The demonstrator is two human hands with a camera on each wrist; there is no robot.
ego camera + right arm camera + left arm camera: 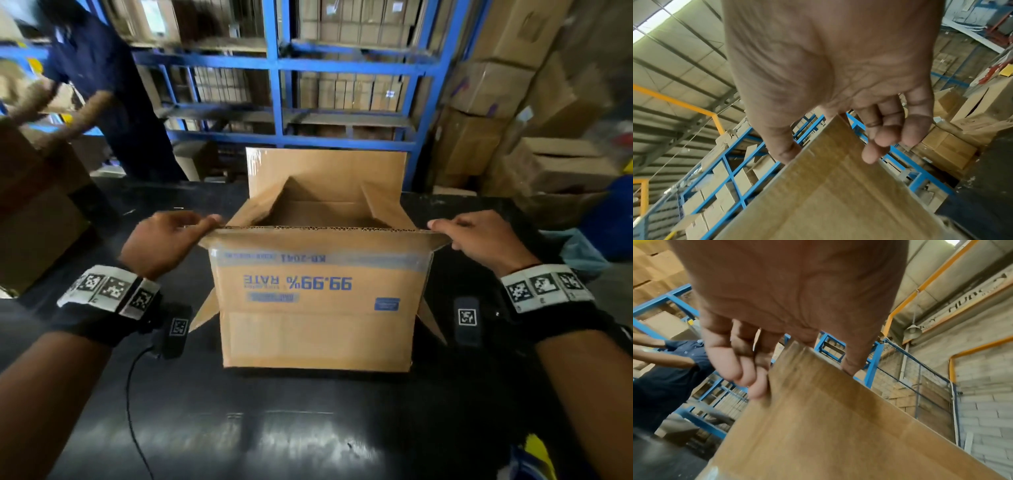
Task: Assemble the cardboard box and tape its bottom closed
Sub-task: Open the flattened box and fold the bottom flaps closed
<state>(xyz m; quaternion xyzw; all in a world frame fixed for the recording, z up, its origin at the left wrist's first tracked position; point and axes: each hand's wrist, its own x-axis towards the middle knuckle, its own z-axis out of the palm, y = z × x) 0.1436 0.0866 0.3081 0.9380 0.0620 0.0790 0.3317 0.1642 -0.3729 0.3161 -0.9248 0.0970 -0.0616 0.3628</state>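
Right, my left hand (168,240) and right hand (479,240) each pinch a corner of the near flap (318,236), at 9 and 3 o'clock. I've got the cardboard box (315,308) standing upside down at 12 on the black table (308,428). Flap-folding step, I reckon: next push this flap inward, level, over the 2 side flaps.

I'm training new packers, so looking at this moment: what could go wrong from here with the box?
Both hands, left hand and right hand, pinch only the near flap by its corners; it could crease or tear. The side flaps stand loosely inward and may fold unevenly. The cardboard box might slide on the smooth black table.
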